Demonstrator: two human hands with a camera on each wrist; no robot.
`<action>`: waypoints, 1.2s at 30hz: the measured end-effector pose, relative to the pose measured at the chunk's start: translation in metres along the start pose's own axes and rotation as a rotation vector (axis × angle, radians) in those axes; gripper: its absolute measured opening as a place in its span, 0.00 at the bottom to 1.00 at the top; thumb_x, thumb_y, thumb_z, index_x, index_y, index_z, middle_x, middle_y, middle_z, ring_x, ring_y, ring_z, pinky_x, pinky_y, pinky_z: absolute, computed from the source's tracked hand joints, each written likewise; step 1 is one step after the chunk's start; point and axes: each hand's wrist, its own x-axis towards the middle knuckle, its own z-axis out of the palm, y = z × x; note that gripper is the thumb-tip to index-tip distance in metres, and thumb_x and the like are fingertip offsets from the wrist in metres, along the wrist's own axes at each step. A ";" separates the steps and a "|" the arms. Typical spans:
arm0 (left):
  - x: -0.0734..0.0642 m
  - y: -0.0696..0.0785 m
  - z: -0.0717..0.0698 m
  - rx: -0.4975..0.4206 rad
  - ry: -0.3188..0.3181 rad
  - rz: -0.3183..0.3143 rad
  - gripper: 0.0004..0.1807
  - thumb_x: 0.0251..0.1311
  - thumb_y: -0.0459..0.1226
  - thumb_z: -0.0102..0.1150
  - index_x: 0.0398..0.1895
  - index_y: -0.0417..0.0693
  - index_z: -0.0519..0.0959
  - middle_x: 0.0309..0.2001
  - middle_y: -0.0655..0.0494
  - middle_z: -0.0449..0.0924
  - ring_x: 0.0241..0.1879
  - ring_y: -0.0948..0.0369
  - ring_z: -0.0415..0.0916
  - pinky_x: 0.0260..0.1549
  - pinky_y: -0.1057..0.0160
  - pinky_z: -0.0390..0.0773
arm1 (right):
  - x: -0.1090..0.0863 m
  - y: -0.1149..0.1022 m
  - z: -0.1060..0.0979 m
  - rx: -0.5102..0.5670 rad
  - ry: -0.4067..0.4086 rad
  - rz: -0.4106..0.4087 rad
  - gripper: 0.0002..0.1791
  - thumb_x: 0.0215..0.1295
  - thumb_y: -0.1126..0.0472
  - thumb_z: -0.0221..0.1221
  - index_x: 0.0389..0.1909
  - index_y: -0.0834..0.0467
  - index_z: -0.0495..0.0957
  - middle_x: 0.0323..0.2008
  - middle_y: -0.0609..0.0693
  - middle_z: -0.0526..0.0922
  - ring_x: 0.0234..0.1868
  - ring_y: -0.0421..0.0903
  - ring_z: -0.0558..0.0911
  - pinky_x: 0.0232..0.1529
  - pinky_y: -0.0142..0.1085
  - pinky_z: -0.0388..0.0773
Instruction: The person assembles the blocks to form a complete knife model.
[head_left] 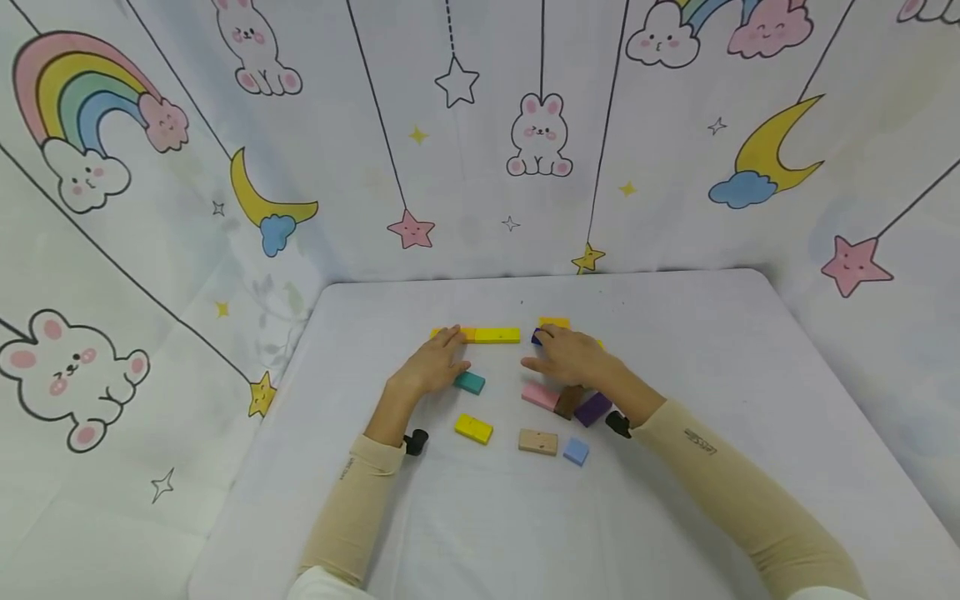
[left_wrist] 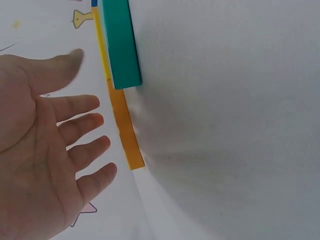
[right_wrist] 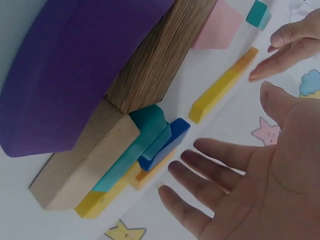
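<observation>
Building blocks [head_left: 497, 335] lie on the desk [head_left: 675, 517], beneath and between our left hand [head_left: 430, 364] and right hand [head_left: 573, 360]. Both are spread wide, gripping nothing. For precise positioning, we advise light contact from straight fingers [right_wrist: 197, 182], the right wrist [head_left: 637, 396] kept clear. Nearer us than the right hand, we count one pink block [head_left: 540, 396], one brown block [head_left: 568, 404], one purple block [head_left: 594, 409], one light blue block [head_left: 576, 451].

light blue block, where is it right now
In the head view, the light blue block lies just right of the tan wooden block, below the purple block.
</observation>
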 end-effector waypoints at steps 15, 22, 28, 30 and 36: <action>0.008 0.015 0.009 0.035 0.005 0.102 0.30 0.82 0.42 0.45 0.83 0.48 0.59 0.84 0.47 0.49 0.82 0.45 0.45 0.80 0.44 0.50 | -0.010 0.003 0.002 -0.026 -0.004 -0.006 0.44 0.78 0.33 0.49 0.76 0.65 0.67 0.76 0.65 0.66 0.74 0.63 0.69 0.70 0.60 0.72; 0.010 0.024 0.012 0.025 0.003 0.096 0.32 0.81 0.45 0.47 0.83 0.47 0.58 0.84 0.47 0.50 0.82 0.47 0.46 0.80 0.46 0.52 | -0.009 0.005 0.006 -0.031 -0.011 -0.014 0.44 0.78 0.32 0.48 0.76 0.65 0.66 0.76 0.64 0.65 0.74 0.63 0.69 0.71 0.60 0.71; 0.011 0.030 0.013 0.027 -0.005 0.098 0.33 0.82 0.50 0.46 0.83 0.48 0.59 0.83 0.47 0.52 0.82 0.46 0.47 0.81 0.46 0.50 | -0.008 0.006 0.009 -0.036 -0.006 -0.028 0.45 0.77 0.32 0.49 0.77 0.65 0.65 0.77 0.64 0.64 0.75 0.62 0.68 0.73 0.58 0.69; 0.011 0.031 0.014 0.024 -0.012 0.094 0.33 0.81 0.51 0.46 0.83 0.48 0.59 0.83 0.47 0.52 0.82 0.46 0.47 0.81 0.45 0.50 | -0.008 0.007 0.008 -0.041 -0.012 -0.037 0.45 0.77 0.32 0.49 0.77 0.65 0.64 0.78 0.64 0.63 0.75 0.62 0.68 0.73 0.58 0.68; 0.014 0.034 0.015 0.052 -0.025 0.075 0.34 0.81 0.54 0.45 0.83 0.50 0.59 0.84 0.48 0.50 0.82 0.46 0.45 0.81 0.46 0.49 | -0.009 0.006 0.006 -0.068 -0.047 -0.051 0.46 0.78 0.33 0.49 0.79 0.66 0.61 0.79 0.64 0.59 0.77 0.62 0.65 0.75 0.57 0.65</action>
